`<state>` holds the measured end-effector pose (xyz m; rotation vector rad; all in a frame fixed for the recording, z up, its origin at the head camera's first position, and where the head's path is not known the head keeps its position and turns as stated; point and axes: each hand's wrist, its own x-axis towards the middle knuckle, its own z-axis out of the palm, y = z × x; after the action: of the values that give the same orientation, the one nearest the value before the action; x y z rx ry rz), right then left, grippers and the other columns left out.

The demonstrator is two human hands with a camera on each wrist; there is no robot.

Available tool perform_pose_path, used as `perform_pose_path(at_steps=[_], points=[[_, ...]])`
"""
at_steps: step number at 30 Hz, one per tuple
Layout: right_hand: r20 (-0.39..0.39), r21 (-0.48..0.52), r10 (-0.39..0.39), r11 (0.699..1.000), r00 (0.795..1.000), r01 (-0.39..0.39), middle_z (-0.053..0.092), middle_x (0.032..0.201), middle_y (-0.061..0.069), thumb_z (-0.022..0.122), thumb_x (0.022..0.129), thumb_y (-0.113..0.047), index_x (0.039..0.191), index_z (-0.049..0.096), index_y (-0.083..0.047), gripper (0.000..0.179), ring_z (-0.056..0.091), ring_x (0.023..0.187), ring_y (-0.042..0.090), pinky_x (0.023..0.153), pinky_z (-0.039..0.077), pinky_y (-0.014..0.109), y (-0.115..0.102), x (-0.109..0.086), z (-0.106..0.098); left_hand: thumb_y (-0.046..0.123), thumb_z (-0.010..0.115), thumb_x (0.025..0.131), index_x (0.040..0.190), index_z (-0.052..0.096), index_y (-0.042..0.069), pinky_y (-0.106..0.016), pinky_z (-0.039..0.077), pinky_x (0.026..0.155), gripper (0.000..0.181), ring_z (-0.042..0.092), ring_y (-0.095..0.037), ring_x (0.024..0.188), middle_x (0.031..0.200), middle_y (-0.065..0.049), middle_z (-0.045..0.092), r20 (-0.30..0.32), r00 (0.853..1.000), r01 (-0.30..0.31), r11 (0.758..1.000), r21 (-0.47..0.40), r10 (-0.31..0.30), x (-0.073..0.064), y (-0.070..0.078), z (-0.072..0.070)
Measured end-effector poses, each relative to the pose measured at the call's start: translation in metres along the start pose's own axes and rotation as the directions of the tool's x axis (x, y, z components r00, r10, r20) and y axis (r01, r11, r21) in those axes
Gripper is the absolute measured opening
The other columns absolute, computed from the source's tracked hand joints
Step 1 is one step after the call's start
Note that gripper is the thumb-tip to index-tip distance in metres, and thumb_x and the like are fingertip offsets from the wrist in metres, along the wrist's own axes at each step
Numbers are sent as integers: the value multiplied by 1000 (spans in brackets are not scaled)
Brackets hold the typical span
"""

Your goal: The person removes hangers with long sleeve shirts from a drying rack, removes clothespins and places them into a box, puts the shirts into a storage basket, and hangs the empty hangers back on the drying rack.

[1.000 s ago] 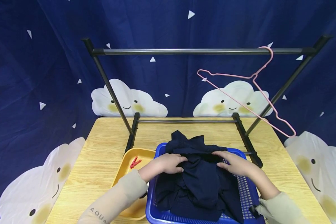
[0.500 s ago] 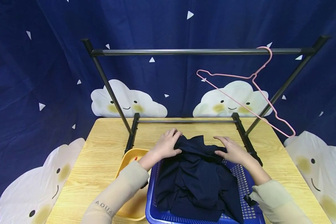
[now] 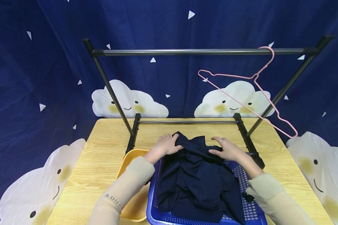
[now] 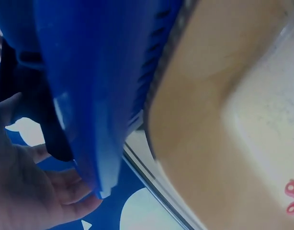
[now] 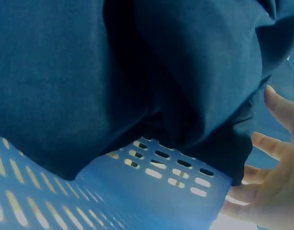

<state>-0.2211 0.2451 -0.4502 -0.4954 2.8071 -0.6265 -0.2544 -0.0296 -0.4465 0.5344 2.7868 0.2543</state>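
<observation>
A dark navy garment (image 3: 202, 181) lies bunched in the blue plastic basket (image 3: 151, 204), its back edge spilling over the far rim. My left hand (image 3: 165, 145) is at the basket's far left corner, its thumb over the cloth and apart from the fingers. In the left wrist view those fingers touch the outside of the basket's corner, with cloth close to the index finger. At the far right part of the garment, my right hand (image 3: 229, 150) has its fingers spread. The right wrist view shows its fingertips right at the cloth's edge, by the basket corner.
An orange-yellow tray (image 3: 136, 203) stands left of the basket, with a red clothespin (image 4: 293, 196) inside. Behind stands a black clothes rack (image 3: 180, 52) on the wooden table (image 3: 95, 153). From its bar hangs a pink hanger (image 3: 254, 76), at the right. A starry curtain closes the back.
Both hands have moved from inside the basket toward its far corners. Over the last half second, the right hand has shifted slightly left. The left arm now covers the clothespin in the head view.
</observation>
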Motion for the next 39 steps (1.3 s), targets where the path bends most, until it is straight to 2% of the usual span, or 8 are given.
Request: perform_pose_path(at_steps=[5,9,13,20,26,29,33,39], points=[[3,33,-28,999,1000,28,41,127,32,55,89,-40,134,40,0,62,43,114,47,87,38,57,1,7,7,54,43,89,141,33,18,-47,29,99,63,43,-36,119,132,-17,47,65,998,6,999,-34,-4,5,-1,2],[23,1,35,999,999,-35,41,128,32,51,89,-47,134,40,-2,66,44,114,47,84,38,59,1,11,11,53,42,90,141,33,18,-46,31,98,62,46,-30,120,133,-13,48,74,997,-19,998,-55,23,8,-1,4],[43,-43,117,992,992,-115,43,130,28,48,88,-54,135,40,-3,69,44,115,45,83,38,60,2,14,13,50,43,91,140,35,18,-46,31,97,60,46,-29,120,133,-13,48,53,998,-41,996,-84,45,11,-1,7],[35,24,42,999,998,-43,54,120,25,51,91,-42,123,52,4,56,51,108,42,86,41,52,2,18,15,45,46,91,136,39,16,-46,32,97,54,45,-28,121,131,-14,48,-16,996,-92,989,-119,91,10,-2,11],[-17,138,76,988,997,-73,62,100,21,58,89,-30,109,59,8,43,58,87,32,75,46,43,-1,18,15,40,50,91,131,44,15,-43,34,97,48,48,-26,118,127,-12,51,-82,987,-147,981,-127,137,9,-1,11],[-61,200,93,977,994,-79,62,87,15,57,90,-21,100,62,7,30,54,72,23,66,44,37,-2,18,16,37,52,91,128,46,14,-41,36,95,44,50,-25,115,124,-10,53,-120,979,-177,976,-125,162,9,-1,11],[-170,227,89,973,981,-50,62,82,12,59,88,-13,91,64,4,17,53,68,20,65,43,36,-3,18,19,33,55,90,124,49,12,-40,38,94,40,52,-23,112,120,-9,55,-179,963,-226,965,-130,201,9,-1,12],[-392,101,-9,994,920,53,62,81,14,65,83,-5,82,63,2,7,59,73,29,68,46,43,-6,20,30,24,59,89,116,54,8,-38,41,90,32,54,-23,106,114,-9,57,-272,925,-308,943,-125,266,8,-2,12]])
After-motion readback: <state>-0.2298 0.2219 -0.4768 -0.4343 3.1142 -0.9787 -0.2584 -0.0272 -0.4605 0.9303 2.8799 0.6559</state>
